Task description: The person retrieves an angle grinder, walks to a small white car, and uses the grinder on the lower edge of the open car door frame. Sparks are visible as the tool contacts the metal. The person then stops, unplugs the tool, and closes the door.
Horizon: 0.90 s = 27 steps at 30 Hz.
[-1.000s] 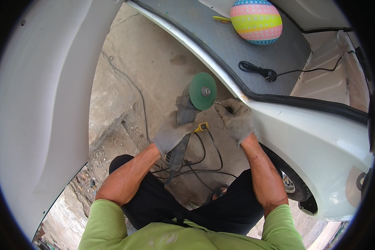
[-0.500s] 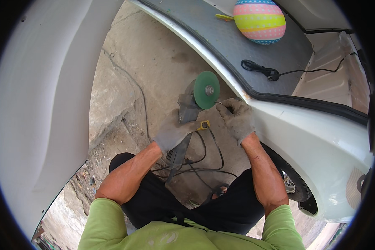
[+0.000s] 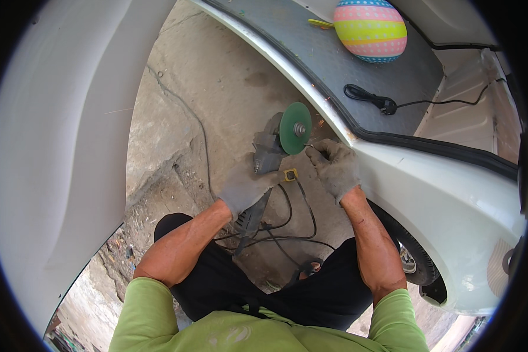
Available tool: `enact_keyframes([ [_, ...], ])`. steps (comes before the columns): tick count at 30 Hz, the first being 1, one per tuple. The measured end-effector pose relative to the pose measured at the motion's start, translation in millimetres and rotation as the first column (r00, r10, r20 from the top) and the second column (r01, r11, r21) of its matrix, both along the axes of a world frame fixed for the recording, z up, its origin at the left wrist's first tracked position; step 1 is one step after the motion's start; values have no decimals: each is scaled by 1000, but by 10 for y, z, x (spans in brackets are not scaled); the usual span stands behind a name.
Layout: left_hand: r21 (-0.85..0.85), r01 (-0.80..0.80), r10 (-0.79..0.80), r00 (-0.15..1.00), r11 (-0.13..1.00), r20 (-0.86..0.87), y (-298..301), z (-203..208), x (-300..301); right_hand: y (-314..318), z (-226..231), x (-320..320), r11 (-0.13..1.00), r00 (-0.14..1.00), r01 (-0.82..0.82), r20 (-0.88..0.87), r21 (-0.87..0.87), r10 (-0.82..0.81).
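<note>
My left hand [image 3: 245, 186], in a grey work glove, is wrapped round the body of an angle grinder [image 3: 268, 157]. A green disc [image 3: 292, 130] is fitted at the grinder's far end and faces right. Pinched in the gloved fingers of my right hand [image 3: 337, 170] is a small thin metal piece [image 3: 310, 145], its tip at the disc's lower right edge. Its exact kind is too small to make out. Orange sparks [image 3: 320, 122] show just right of the disc. Beside my left thumb sits a small yellow-framed part [image 3: 291, 175].
A white vehicle body [image 3: 452, 193] with a wheel [image 3: 413, 258] stands close at right, and a white panel [image 3: 58, 146] at left. A black power cable [image 3: 314, 217] loops below the grinder. On the vehicle floor lie a colourful ball [image 3: 371, 32] and a plug lead [image 3: 369, 97].
Sparks now appear beside the disc and on the door sill. The grinder and disc have shifted slightly right. My right hand keeps its pinch near the disc's edge.
</note>
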<state>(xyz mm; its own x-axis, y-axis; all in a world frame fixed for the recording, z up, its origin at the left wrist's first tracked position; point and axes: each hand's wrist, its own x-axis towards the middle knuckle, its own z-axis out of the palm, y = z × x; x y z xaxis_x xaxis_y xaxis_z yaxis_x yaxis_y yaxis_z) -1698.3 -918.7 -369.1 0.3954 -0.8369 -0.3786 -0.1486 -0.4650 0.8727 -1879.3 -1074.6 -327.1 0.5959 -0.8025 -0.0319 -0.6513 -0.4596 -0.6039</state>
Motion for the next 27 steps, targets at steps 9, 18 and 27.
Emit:
enact_keyframes([
  [9,73,-5,7,1000,997,-24,31,78,19,39,-6,24,994,998,-65,-23,-85,64],
  [18,60,-16,15,1000,998,7,56,154,22,56,-35,42,998,998,-56,-19,-37,55],
  [27,97,-13,11,1000,995,22,71,130,22,59,-85,50,996,996,-72,-53,-61,69],
])
